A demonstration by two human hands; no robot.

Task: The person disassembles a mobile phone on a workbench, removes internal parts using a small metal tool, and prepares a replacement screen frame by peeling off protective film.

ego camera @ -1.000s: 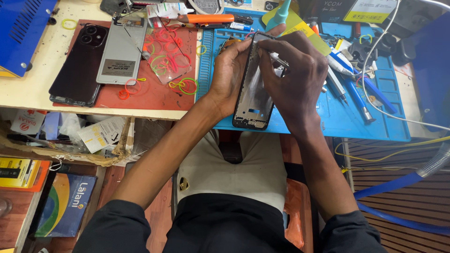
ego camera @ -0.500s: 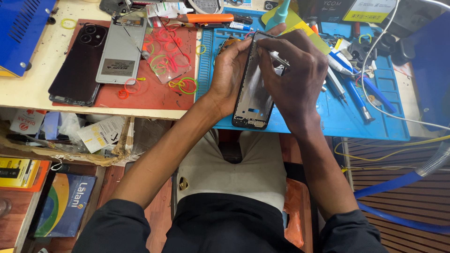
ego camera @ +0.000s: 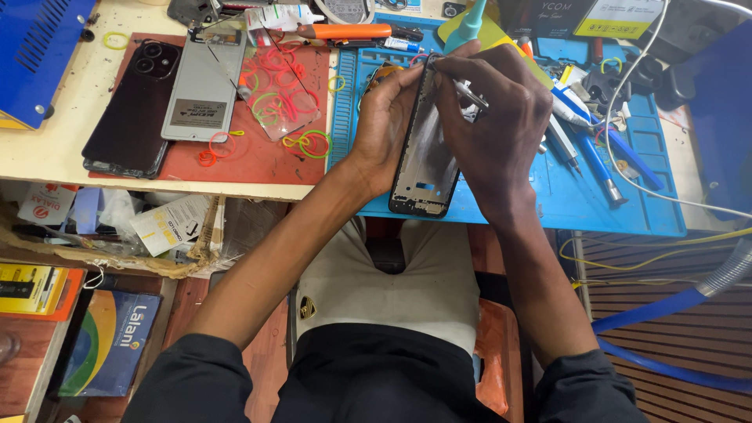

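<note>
Hands meet over a blue mat (ego camera: 627, 204) at the bench edge. Between them stands a phone frame (ego camera: 427, 153), a black-rimmed open shell with a dull grey inner plate and small cut-outs near its lower end, tilted on edge. The left hand (ego camera: 384, 117) curls round its left side, fingers closed on the rim. The right hand (ego camera: 493, 117) covers the upper right side, fingertips pinching thin metal tweezers (ego camera: 470, 94) against the top. Beyond the left hand lie coloured rubber bands (ego camera: 270, 102) on a red mat (ego camera: 235, 160).
</note>
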